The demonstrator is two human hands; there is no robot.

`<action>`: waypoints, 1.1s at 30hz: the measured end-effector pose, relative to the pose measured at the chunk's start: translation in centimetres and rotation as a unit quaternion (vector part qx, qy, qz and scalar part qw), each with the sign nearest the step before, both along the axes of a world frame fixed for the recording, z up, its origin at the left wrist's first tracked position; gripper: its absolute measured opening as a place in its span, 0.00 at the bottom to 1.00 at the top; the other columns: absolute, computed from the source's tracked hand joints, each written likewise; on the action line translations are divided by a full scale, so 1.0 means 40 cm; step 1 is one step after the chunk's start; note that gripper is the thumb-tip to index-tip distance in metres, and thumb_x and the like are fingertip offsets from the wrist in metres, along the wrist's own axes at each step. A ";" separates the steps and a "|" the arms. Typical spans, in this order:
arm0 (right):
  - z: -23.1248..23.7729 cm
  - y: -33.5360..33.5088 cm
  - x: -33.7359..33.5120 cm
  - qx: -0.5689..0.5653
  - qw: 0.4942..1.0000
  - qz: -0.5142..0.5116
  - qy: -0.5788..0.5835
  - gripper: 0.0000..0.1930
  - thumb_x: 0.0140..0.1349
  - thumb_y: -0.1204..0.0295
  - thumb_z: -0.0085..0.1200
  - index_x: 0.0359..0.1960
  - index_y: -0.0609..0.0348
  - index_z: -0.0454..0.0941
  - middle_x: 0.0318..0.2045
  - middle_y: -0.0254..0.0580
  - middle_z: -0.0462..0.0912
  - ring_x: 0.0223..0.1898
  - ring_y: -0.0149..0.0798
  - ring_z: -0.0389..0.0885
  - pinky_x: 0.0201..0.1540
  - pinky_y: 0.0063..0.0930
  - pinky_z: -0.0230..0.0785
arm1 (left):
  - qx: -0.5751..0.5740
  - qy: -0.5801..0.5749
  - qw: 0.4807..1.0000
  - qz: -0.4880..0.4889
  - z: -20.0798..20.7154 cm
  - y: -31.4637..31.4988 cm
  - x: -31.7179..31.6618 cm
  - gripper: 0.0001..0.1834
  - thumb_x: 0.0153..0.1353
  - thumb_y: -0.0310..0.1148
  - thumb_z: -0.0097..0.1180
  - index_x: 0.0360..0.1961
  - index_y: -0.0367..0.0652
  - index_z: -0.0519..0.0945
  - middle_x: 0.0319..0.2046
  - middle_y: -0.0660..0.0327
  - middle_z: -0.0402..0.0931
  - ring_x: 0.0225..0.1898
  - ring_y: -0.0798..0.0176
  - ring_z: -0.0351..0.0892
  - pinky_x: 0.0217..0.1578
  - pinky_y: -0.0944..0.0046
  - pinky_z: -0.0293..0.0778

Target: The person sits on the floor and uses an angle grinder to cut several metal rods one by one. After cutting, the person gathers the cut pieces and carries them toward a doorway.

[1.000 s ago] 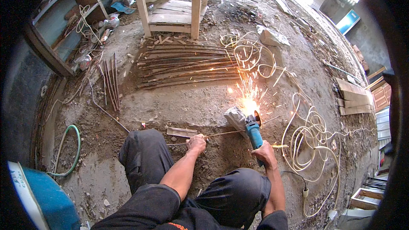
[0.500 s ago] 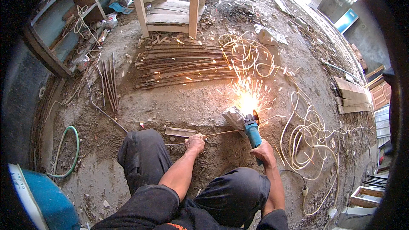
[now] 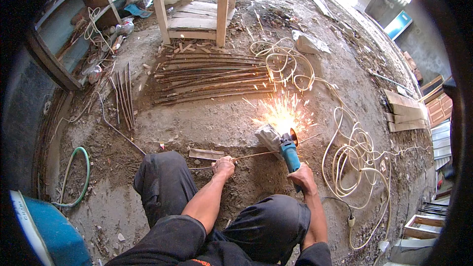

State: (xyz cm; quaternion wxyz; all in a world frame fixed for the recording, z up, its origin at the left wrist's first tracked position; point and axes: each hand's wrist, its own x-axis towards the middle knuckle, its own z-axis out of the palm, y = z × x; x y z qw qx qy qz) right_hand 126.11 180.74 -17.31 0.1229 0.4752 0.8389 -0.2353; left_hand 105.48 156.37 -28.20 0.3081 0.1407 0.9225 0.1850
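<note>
My right hand (image 3: 302, 177) is closed round the body of a teal angle grinder (image 3: 289, 156). Bright sparks (image 3: 282, 112) spray away from its disc (image 3: 294, 137), hiding the exact point of contact. A thin metal rod (image 3: 257, 156) is gripped in my left hand (image 3: 223, 167), fingers closed round it. The rod runs rightward across to the grinder, over or against a grey stone block (image 3: 268, 137), and its far end shows beyond the disc. Just beyond my left hand lies a short channel-shaped strip (image 3: 206, 154).
Rusty rods (image 3: 212, 79) lie in a row ahead, below a wooden stand (image 3: 193, 22). Coiled white cable (image 3: 362, 153) spreads at the right, with the grinder's plug (image 3: 351, 220) beside it. A green hose (image 3: 88, 172) and blue container (image 3: 49, 231) are at left.
The sparks have shrunk a little and still fly from the disc. Both hands keep their grips in nearly the same places; the whole view has shifted slightly.
</note>
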 end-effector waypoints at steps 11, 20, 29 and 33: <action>-0.012 0.002 0.008 0.008 1.000 -0.003 0.013 0.27 0.37 0.63 0.69 0.40 0.63 0.79 0.35 0.57 0.86 0.41 0.53 0.86 0.44 0.41 0.77 | 0.001 0.003 1.000 0.009 0.014 0.000 0.002 0.17 0.69 0.50 0.49 0.41 0.55 0.85 0.43 0.55 0.85 0.49 0.50 0.82 0.51 0.49 0.66; -0.023 -0.001 0.013 0.010 0.999 0.000 0.042 0.25 0.36 0.64 0.69 0.38 0.63 0.79 0.34 0.56 0.86 0.39 0.53 0.87 0.42 0.41 0.77 | 0.000 0.006 1.000 0.009 0.000 0.001 0.002 0.16 0.69 0.50 0.49 0.41 0.55 0.85 0.43 0.55 0.85 0.50 0.49 0.82 0.50 0.48 0.67; -0.019 -0.003 0.014 0.008 0.999 -0.010 0.042 0.25 0.36 0.64 0.68 0.39 0.64 0.79 0.34 0.56 0.86 0.38 0.52 0.87 0.42 0.40 0.77 | 0.006 -0.006 1.000 0.013 -0.002 -0.002 -0.001 0.17 0.69 0.51 0.49 0.44 0.57 0.85 0.45 0.55 0.85 0.52 0.49 0.81 0.53 0.47 0.67; -0.027 0.009 0.012 -0.030 0.999 -0.001 0.017 0.29 0.36 0.62 0.71 0.41 0.63 0.79 0.36 0.56 0.86 0.41 0.53 0.86 0.45 0.42 0.77 | 0.001 -0.006 1.000 0.003 -0.007 0.000 -0.002 0.17 0.69 0.51 0.48 0.44 0.57 0.85 0.45 0.56 0.84 0.52 0.49 0.81 0.53 0.47 0.66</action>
